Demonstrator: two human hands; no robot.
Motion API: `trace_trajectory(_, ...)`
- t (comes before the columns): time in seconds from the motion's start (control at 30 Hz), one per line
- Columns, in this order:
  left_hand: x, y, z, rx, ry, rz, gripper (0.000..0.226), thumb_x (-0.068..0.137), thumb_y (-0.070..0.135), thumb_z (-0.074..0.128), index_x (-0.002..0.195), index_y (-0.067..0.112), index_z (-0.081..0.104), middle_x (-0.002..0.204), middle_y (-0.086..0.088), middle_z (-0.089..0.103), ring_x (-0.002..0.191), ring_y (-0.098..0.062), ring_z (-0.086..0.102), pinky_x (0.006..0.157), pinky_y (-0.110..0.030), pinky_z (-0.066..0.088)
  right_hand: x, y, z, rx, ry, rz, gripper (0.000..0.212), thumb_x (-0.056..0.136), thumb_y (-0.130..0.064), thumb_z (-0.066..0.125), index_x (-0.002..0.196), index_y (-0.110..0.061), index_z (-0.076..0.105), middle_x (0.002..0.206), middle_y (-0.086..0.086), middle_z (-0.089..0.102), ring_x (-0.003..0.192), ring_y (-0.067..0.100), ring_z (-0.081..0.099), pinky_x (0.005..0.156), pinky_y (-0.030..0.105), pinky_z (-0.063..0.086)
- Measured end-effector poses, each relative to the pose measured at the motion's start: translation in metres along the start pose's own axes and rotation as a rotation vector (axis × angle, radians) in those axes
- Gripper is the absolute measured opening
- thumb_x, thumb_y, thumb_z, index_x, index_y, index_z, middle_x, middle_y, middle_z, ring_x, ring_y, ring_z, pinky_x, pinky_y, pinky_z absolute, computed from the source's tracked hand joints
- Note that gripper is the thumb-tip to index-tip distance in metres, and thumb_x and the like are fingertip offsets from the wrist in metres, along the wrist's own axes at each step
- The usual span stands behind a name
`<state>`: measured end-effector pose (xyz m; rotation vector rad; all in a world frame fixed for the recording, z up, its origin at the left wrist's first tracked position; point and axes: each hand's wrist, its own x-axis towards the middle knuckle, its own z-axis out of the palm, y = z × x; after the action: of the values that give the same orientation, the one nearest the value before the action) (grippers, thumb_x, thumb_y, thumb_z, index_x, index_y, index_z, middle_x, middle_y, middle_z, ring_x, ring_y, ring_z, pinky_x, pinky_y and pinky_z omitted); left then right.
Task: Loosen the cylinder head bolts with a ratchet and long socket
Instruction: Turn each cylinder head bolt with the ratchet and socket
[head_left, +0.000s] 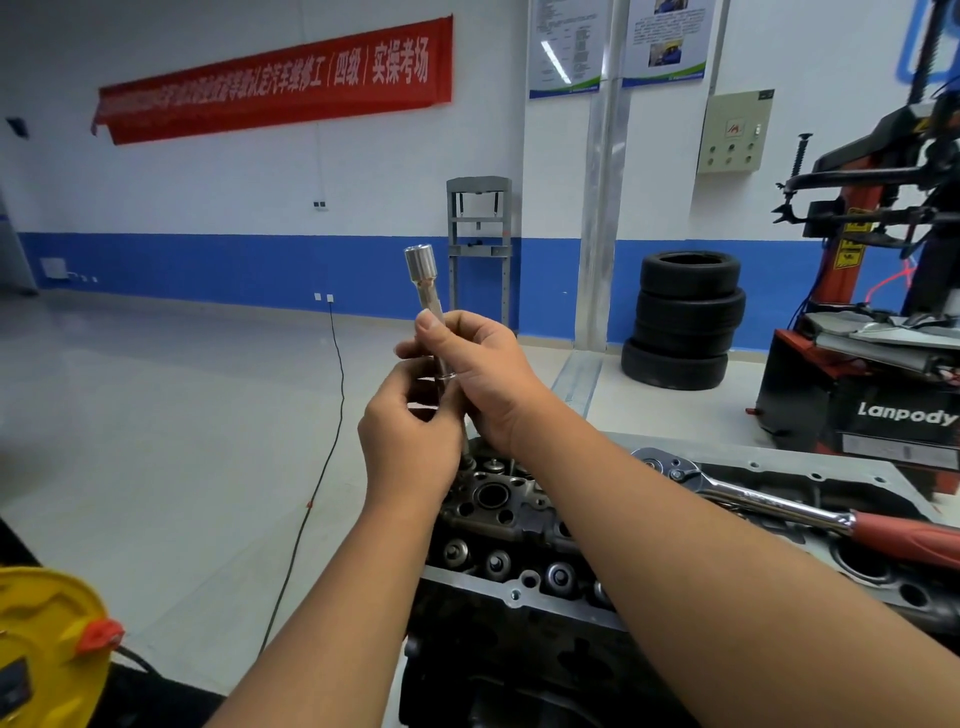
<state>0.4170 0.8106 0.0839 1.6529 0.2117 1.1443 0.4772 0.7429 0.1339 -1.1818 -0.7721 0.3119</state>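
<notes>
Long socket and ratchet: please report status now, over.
Both hands up: right hand and left hand grip the long socket. Ratchet lies unattached on the cylinder head. Bolts untouched. No obstruction seen.

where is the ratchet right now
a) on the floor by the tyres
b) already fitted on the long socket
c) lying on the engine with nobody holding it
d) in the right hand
c: the ratchet lies across the engine untouched, while the left hand and right hand hold up the long socket.
</notes>
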Motion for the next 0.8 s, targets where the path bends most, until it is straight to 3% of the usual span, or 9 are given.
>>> trace_trajectory(0.1, -0.0014, 0.0033, 0.0012, -0.077, -0.046, -0.042, 0.033, 0.107, 0.028, 0.055, 0.091, 0.053, 0.07, 0.089, 0.009, 0.076, 0.083, -0.014, 0.074, 0.078, -0.05, 0.064, -0.0001, -0.0031, 0.0001, -0.083, 0.007, 0.004, 0.032, 0.102, -0.04, 0.062, 0.094, -0.011, 0.073, 0.098, 0.007, 0.077, 0.082, 0.017, 0.07, 0.079, 0.045, 0.059)
trace_trajectory(0.17, -0.0013, 0.0041, 0.0009, -0.075, -0.04, -0.062, 0.033, 0.109, 0.021, 0.053, 0.096, 0.047, 0.07, 0.093, 0.011, 0.077, 0.089, -0.009, 0.075, 0.086, -0.048, 0.063, -0.0002, -0.0041, 0.0005, -0.091, 0.011, 0.019, 0.038, 0.102, -0.045, 0.06, 0.093, -0.012, 0.074, 0.097, 0.006, 0.078, 0.081, 0.016, 0.071, 0.073, 0.039, 0.059)
trace_trajectory(0.27, -0.0006, 0.0037, 0.0, -0.006, 0.006, -0.017, 0.025, 0.102, 0.02, 0.066, 0.095, 0.043, 0.066, 0.087, 0.02, 0.074, 0.082, 0.004, 0.07, 0.082, -0.039, 0.064, -0.0005, -0.0026, 0.0, -0.011, 0.009, 0.017, 0.029, 0.099, -0.037, 0.068, 0.097, -0.008, 0.07, 0.097, 0.011, 0.077, 0.084, 0.021, 0.072, 0.078, 0.043, 0.064)
trace_trajectory(0.37, 0.0, 0.0013, -0.0008, 0.031, 0.036, 0.0, 0.021, 0.096, 0.023, 0.075, 0.092, 0.04, 0.063, 0.081, 0.014, 0.071, 0.074, 0.0, 0.068, 0.074, -0.044, 0.064, -0.0002, -0.0001, -0.0007, 0.008, 0.004, -0.012, 0.02, 0.095, -0.025, 0.074, 0.098, -0.007, 0.065, 0.097, 0.013, 0.077, 0.088, 0.024, 0.073, 0.085, 0.05, 0.063)
trace_trajectory(0.47, -0.0011, 0.0037, 0.0, -0.041, -0.006, -0.033, 0.013, 0.104, 0.034, 0.064, 0.093, 0.04, 0.068, 0.084, 0.014, 0.074, 0.077, -0.008, 0.072, 0.075, -0.049, 0.064, 0.0009, 0.0, -0.0004, -0.043, 0.001, -0.011, 0.023, 0.098, -0.031, 0.07, 0.096, -0.008, 0.069, 0.099, 0.011, 0.077, 0.087, 0.021, 0.073, 0.085, 0.047, 0.062)
trace_trajectory(0.57, -0.0011, 0.0041, 0.0008, -0.089, -0.031, -0.08, 0.028, 0.11, 0.027, 0.051, 0.094, 0.039, 0.071, 0.087, 0.01, 0.076, 0.085, -0.015, 0.076, 0.081, -0.053, 0.064, 0.0018, -0.0013, 0.0001, -0.1, 0.017, 0.019, 0.036, 0.102, -0.042, 0.061, 0.099, -0.009, 0.074, 0.098, 0.007, 0.078, 0.086, 0.018, 0.071, 0.083, 0.047, 0.06)
trace_trajectory(0.63, 0.0003, 0.0026, 0.0004, -0.066, -0.012, -0.079, 0.025, 0.108, 0.022, 0.056, 0.095, 0.038, 0.071, 0.087, 0.012, 0.076, 0.085, -0.011, 0.076, 0.082, -0.051, 0.065, 0.0015, -0.0017, -0.0006, -0.077, 0.02, 0.037, 0.035, 0.102, -0.043, 0.062, 0.1, -0.01, 0.075, 0.096, 0.007, 0.078, 0.087, 0.019, 0.072, 0.085, 0.05, 0.06)
trace_trajectory(0.8, 0.0025, -0.0015, -0.0001, -0.012, 0.055, -0.028, 0.018, 0.095, 0.027, 0.077, 0.09, 0.039, 0.065, 0.083, 0.015, 0.073, 0.079, -0.009, 0.073, 0.076, -0.051, 0.065, -0.0013, -0.002, -0.0004, 0.003, -0.01, 0.009, 0.016, 0.096, -0.023, 0.073, 0.096, -0.008, 0.069, 0.1, 0.014, 0.076, 0.09, 0.026, 0.073, 0.083, 0.05, 0.063)
